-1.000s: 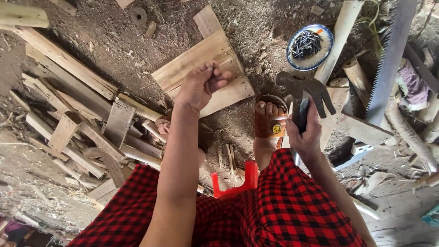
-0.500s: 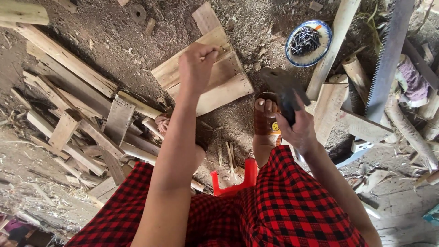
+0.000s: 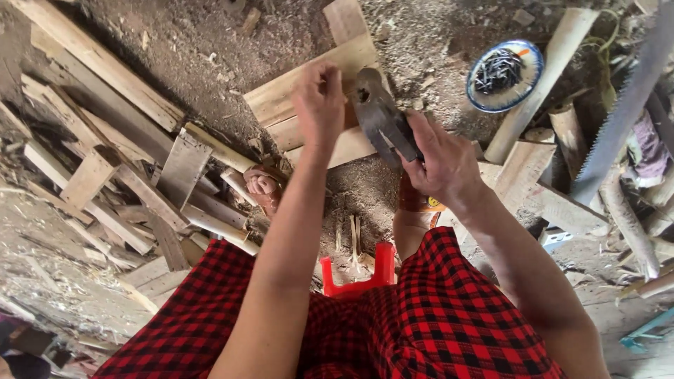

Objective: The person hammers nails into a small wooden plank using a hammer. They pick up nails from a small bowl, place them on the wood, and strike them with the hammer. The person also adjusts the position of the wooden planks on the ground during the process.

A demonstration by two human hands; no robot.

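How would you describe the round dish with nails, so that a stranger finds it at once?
Start at the long saw blade along the right edge, then move left past the pale plank leaning beside it. There, on the dirt, lies the dish, white with a blue rim, holding dark nails; it is the only round thing among straight wood offcuts.

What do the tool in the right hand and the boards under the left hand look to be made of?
Tool in the right hand: dull grey metal, seemingly worn steel, no shine. Boards under the left hand: pale unfinished wood with visible grain and sawdust.

Left hand (image 3: 319,104) pinched, right hand (image 3: 444,163) gripping, both outstretched
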